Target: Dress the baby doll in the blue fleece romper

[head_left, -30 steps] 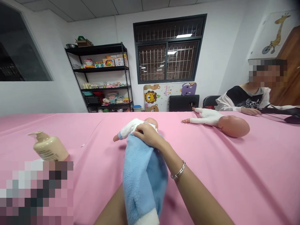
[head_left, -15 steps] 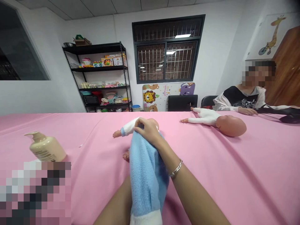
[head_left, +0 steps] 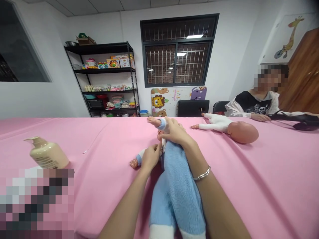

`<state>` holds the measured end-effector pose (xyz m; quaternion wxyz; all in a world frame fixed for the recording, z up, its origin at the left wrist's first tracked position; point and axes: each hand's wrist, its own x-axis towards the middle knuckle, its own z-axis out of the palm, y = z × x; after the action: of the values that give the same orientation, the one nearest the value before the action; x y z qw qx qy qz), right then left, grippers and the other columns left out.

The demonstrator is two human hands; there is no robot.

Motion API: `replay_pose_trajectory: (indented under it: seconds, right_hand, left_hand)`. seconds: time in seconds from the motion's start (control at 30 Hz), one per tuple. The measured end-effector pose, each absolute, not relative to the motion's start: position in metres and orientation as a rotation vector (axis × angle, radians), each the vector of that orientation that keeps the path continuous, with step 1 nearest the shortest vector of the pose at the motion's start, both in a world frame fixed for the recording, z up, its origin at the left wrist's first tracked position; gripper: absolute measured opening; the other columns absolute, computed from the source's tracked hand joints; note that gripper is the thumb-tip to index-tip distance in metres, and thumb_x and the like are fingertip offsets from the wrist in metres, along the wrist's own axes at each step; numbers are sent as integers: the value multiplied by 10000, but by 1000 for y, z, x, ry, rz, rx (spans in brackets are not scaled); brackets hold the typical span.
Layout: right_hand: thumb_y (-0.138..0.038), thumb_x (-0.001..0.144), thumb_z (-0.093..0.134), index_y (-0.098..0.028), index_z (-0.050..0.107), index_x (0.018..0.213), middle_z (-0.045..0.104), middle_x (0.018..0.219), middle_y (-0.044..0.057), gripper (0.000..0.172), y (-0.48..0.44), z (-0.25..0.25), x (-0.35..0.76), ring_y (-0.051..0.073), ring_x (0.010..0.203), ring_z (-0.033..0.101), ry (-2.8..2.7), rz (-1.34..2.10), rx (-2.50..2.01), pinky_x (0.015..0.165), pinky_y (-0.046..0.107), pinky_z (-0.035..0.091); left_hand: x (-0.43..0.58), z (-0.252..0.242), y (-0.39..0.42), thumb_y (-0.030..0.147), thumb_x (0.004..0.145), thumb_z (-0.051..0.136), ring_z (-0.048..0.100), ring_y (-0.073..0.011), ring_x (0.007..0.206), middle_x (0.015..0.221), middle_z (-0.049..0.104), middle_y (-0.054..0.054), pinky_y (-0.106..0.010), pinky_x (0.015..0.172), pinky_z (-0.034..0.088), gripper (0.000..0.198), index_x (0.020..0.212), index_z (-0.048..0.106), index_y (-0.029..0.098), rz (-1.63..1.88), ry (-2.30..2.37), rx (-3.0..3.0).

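Note:
A baby doll [head_left: 174, 166] lies in the middle of the pink table in fluffy blue pants with white cuffs, legs towards me. One doll hand [head_left: 154, 121] points up left at the top; the other doll hand [head_left: 134, 162] sticks out lower left from a blue-cuffed white sleeve. My left hand [head_left: 151, 157] pinches at the garment by the doll's side, fingertips together. Bent over the doll's upper body is my right hand [head_left: 175, 131], its fingers closed around the raised arm and clothing. Both hands hide most of the doll's torso and head.
A beige pump bottle [head_left: 48, 154] stands at the left, near a blurred-out patch. Another doll [head_left: 231, 127] in white lies at the right. Behind it sits a person [head_left: 256, 103] with a hand on the table. A black shelf [head_left: 104, 71] stands against the back wall.
My left hand, hidden behind the blue cloth before, now shows at the doll's side. The doll has shifted to the right and turned, and both pant legs now show. My right hand moved right.

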<state>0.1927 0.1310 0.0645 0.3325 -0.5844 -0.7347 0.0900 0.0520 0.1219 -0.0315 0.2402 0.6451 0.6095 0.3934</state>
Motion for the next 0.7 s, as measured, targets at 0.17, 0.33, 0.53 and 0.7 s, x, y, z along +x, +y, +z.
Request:
replay_pose_trajectory:
  seconds: [0.17,0.33,0.53,0.7]
  right_hand:
    - [-350,651,679,-219,415,1207,430,1179,129,629,146,51,218,291,1034,496,-1859,283,-1745,835,405,415]
    - [-492,712,610,-129,364,1140,485,1108,160,613,164,29,222,289,1037,512,-1668,355,-1872,799,356,429]
    - [-522,655,632,-123,382,1114,560,1063,155,658,191,-14,206,279,985,556,-1379,666,-1703,789,342,447]
    - [-489,797,414,-113,379,1173,581,1071,136,532,200,-45,218,193,883,604,-1005,700,-1650,665,257,486]
  left_hand:
    - [55,-35,113,536,829,401,582,-242,594,590,620,-104,-325,634,409,506,565,612,159,620,1730,1847]
    - [55,-47,133,369,822,472,577,-246,958,995,650,-104,-311,851,415,300,856,663,140,1103,1558,1593]
    - [19,-37,150,264,801,482,535,-199,1038,1093,611,-50,-272,902,399,248,981,604,145,1330,1668,1340]
    - [-2,-43,154,235,769,501,579,-177,893,918,653,-20,-236,783,440,140,836,588,149,1375,1759,1278]
